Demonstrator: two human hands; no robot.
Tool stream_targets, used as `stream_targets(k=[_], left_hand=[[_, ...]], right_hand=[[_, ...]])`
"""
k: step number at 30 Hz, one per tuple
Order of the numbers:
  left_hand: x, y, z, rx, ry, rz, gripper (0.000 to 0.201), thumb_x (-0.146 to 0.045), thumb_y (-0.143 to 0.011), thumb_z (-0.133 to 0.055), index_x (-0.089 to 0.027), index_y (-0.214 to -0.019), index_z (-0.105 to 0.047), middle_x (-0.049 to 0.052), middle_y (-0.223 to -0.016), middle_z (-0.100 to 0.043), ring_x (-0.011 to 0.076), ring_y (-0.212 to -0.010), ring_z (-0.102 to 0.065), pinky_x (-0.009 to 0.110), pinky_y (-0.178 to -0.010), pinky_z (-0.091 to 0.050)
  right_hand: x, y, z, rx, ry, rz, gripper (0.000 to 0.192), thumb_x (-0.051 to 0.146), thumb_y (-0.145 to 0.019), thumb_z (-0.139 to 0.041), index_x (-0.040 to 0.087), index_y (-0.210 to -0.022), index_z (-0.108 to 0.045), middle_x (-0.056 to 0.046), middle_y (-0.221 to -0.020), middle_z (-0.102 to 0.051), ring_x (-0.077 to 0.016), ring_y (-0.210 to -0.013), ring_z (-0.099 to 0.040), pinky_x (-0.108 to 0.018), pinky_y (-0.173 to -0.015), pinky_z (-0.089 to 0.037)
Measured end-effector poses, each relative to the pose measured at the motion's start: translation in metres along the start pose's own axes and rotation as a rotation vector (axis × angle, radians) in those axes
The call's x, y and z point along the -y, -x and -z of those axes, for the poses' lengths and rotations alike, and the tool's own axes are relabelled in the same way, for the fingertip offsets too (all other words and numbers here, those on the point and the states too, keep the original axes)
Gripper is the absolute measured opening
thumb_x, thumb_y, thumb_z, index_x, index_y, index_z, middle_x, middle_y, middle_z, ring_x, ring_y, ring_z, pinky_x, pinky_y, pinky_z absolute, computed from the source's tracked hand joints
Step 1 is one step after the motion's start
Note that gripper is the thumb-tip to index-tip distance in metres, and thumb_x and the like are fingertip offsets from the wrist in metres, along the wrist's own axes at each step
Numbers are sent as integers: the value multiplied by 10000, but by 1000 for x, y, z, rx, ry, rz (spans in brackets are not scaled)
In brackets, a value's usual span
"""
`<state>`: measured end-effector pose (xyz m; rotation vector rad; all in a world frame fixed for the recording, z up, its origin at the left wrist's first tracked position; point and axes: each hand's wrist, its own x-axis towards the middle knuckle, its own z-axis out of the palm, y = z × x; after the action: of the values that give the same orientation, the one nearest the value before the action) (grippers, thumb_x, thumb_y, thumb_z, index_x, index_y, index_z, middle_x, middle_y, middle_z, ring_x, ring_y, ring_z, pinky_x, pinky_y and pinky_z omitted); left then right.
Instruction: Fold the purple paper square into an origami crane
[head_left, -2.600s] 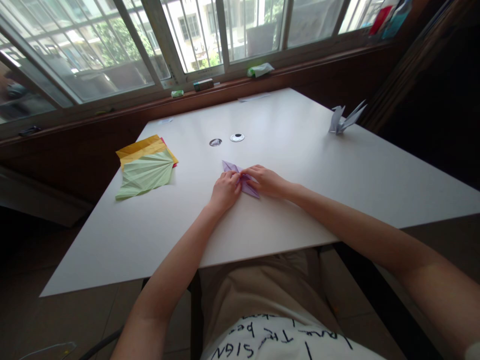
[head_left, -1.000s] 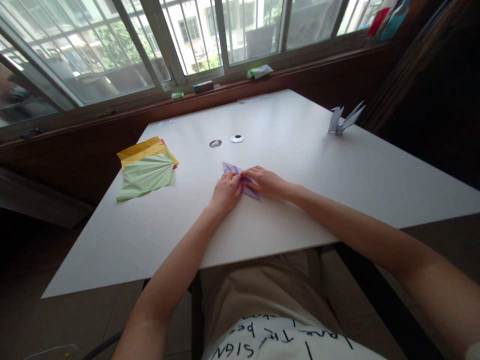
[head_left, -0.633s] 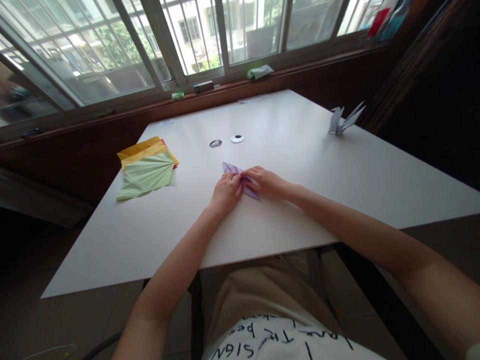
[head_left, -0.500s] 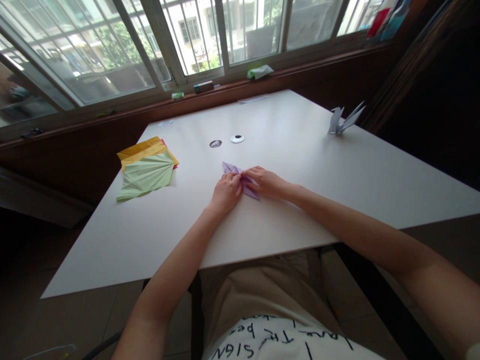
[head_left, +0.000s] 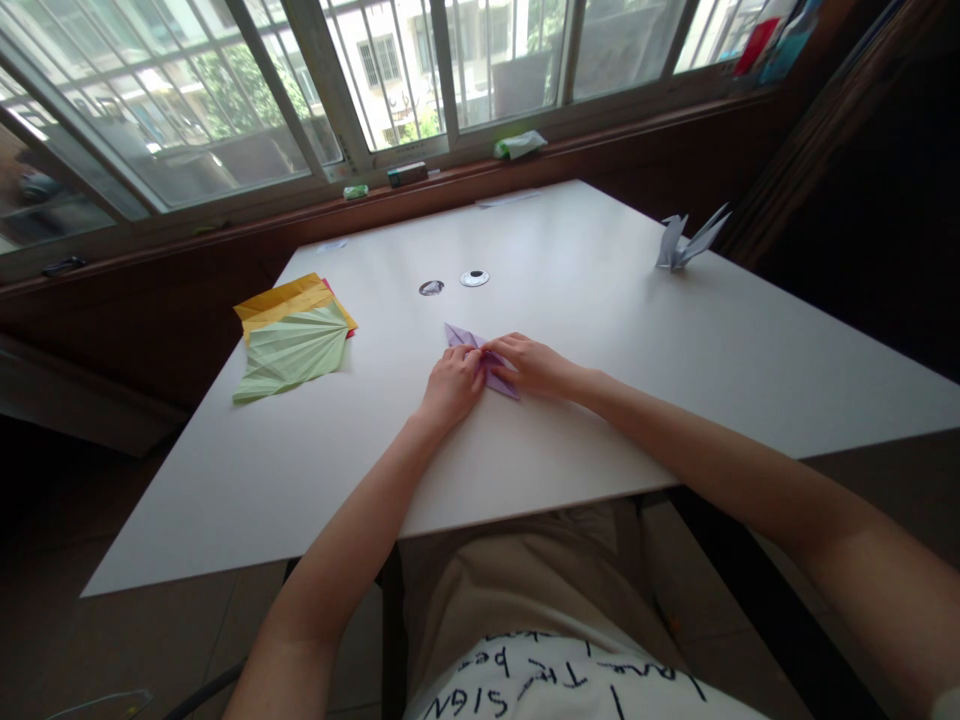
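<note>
Right at the middle of the white desk (head_left: 615, 330), both hands pressed on a folded purple paper (head_left: 459, 337) that lay flat on the surface. The left hand (head_left: 452, 385) sat at about seven o'clock from the paper's far tip, its fingers curled down with the tips pushing on the paper's left edge. The right hand (head_left: 531, 365) lay at about four o'clock from that tip, fingers bent and pinching a flap against the desk, so that its fingertips met those of the left hand over the fold. Neither hand was wrapped around the paper; both were half closed and bearing down on it. A pointed end of the paper stuck out toward eleven o'clock beyond the fingers, and another narrow end showed between the two hands toward five o'clock.

Well apart at nine o'clock from the hands lay a stack of coloured sheets (head_left: 289, 330), a creased pale green one (head_left: 292, 355) on top of yellow ones, with a sliver of pink at the right edge. At twelve o'clock, near the paper, two small round marks (head_left: 475, 278) sat side by side on the desk; what they were could not be told. Far off at two o'clock, near the desk's edge, stood a pale folded paper bird (head_left: 684, 240). Small items rested on the windowsill (head_left: 450, 180) beyond.
</note>
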<state>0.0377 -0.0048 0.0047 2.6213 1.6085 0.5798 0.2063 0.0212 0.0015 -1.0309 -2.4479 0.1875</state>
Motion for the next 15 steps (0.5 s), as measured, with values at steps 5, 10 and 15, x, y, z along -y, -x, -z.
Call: stream_targets(k=[5,10,15], left_hand=[[0,0,0,-3,3,-2,288,-242,-860,-400,-160,-1097,-542,89,-1144,-554,212,-1058,-486,340,-915,-417],[0,0,0,2,3,-2,298,-239,-859,-399,-154,-1109,-537,91,-1149,-553,214,-1060,-485,340,-916,-417],[0,0,1,8,11,8,291,-241,-861,-397,-161,-1104,-537,94,-1150,-551,210,-1071,-479,343,-924,-411]], right_hand=[[0,0,0,4,-2,-2,269,250,-839,-478,163,-1077,-566,-105,-1035,-622,-232,-1011,-546,-372,-859,-453],[1,0,1,4,-7,-2,268,246,-836,-481,168,-1078,-565,-102,-1037,-621,-230,-1012,-545,-378,-868,-449],[0,0,0,10,-8,-7,276,249,-838,-476,166,-1087,-561,-105,-1042,-619,-235,-1018,-542,-381,-860,-451]])
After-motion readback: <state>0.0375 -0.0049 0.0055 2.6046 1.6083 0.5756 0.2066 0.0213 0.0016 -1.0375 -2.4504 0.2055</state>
